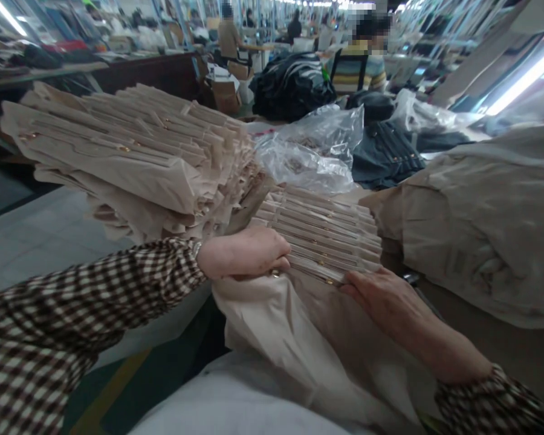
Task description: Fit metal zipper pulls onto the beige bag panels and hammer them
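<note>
A beige zippered fabric piece (263, 308) hangs toward me at the front of the table, its lower part falling in folds over my lap. My left hand (247, 251) is closed on its upper left edge, with a small gold zipper pull showing just below the fingers. At the right end of the same edge, my right hand (385, 296) grips the cloth between fingers and a mostly hidden thumb. Directly behind both hands lies a stack of beige zippered pieces (320, 220), overlapped in rows with gold pulls showing.
A tall pile of beige pieces (118, 145) rises at left. Clear plastic bags (312, 148) and dark zippered cloth (385, 154) lie behind the stack. A large beige fabric heap (489, 223) stands at right. Farther back are a black garment pile (294, 84), cardboard boxes (226, 93) and seated people.
</note>
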### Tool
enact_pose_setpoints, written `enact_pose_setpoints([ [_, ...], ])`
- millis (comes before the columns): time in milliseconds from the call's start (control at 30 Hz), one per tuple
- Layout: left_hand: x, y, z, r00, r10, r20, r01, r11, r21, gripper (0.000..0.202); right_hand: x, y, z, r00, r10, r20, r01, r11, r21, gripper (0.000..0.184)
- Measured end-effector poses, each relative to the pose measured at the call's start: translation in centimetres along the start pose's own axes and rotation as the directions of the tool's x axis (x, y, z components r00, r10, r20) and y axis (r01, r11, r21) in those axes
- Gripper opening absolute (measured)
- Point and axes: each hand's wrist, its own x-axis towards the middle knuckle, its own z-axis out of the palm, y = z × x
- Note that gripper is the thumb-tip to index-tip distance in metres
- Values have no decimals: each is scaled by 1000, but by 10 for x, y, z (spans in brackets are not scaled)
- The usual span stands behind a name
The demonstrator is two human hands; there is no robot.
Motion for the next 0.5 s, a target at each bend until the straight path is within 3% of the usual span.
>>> enact_pose_setpoints([
  [133, 14, -5, 10, 998, -55, 21, 53, 996, 70, 36, 10, 8, 12, 994, 93, 62, -92, 996, -8, 29],
  [300, 17, -15, 16, 982, -182, 52, 173, 975, 143, 48, 25, -4, 12, 948, 261, 184, -235, 960, -151, 29],
  [400, 13, -12, 7, 990, -136, -30, 139, 971, 196, 43, 29, -10, 6, 938, 274, 213, -243, 957, -158, 30],
  [500, 13, 12, 5, 991, 27, -133, -4, 985, 173, 20, 28, -13, 0, 939, 270, 213, -247, 960, -129, 31],
])
